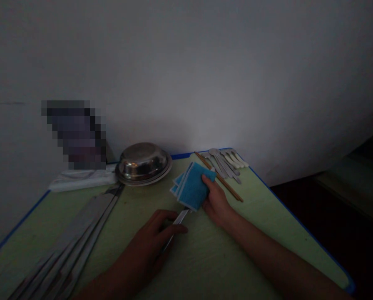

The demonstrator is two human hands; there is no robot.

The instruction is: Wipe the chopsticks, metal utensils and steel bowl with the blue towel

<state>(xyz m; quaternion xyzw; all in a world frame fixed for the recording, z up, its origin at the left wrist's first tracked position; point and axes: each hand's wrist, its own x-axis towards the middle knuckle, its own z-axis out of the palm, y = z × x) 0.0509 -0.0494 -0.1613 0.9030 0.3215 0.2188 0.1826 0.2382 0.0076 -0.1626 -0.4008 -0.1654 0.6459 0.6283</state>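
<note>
My left hand [157, 237] is closed around a slim, silver metal utensil [181, 216], thumb and fingers on either side of it. The utensil's far end disappears behind a folded blue cloth [194, 185] with pale edges, so its kind cannot be made out. My right hand [216, 200] grips this cloth, thumb on top, against the upper end of the utensil. Just beyond the right hand lie a pair of brown chopsticks [233, 192]. Several metal spoons [225, 164] and some pale-handled cutlery [236, 158] rest behind them.
An upturned shiny metal bowl [144, 160] sits on stacked plates at the back. Several long, flat greyish pieces [77, 233] fan across the left side. A whitish bundle [83, 179] lies by the wall, under a pixelated upright object [80, 133]. Blue edging borders the green table [252, 246].
</note>
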